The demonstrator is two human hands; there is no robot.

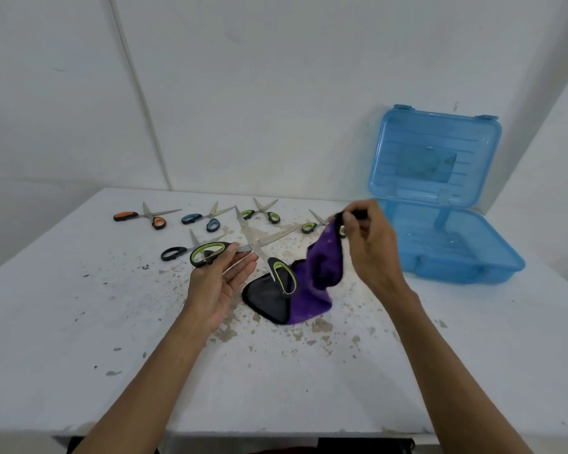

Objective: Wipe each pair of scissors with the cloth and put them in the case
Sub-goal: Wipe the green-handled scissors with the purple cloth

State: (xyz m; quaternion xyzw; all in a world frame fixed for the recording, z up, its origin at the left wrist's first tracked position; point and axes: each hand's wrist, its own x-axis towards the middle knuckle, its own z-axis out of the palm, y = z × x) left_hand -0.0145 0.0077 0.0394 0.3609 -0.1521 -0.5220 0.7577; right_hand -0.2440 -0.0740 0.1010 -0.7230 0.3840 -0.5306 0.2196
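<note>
Just starting: left hand gripping green scissors, right hand pinching cloth; case looking empty, five other pairs waiting on table.

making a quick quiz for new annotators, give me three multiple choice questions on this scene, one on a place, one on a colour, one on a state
1. Where do the orange-handled scissors lie?
A) on the floor
B) far left of the scissors on the table
C) hanging on the wall

2. What colour are the handles of the open scissors that the left hand holds?
A) orange
B) blue
C) green and black

3. What is the right hand doing with the purple cloth?
A) pinching one end and lifting it
B) pressing it flat
C) not touching it

Answers:
1 B, no pair lies further left.
2 C, both loops are green-lined black.
3 A, the fingers pinch the top edge while the lower end rests on the table.
</note>
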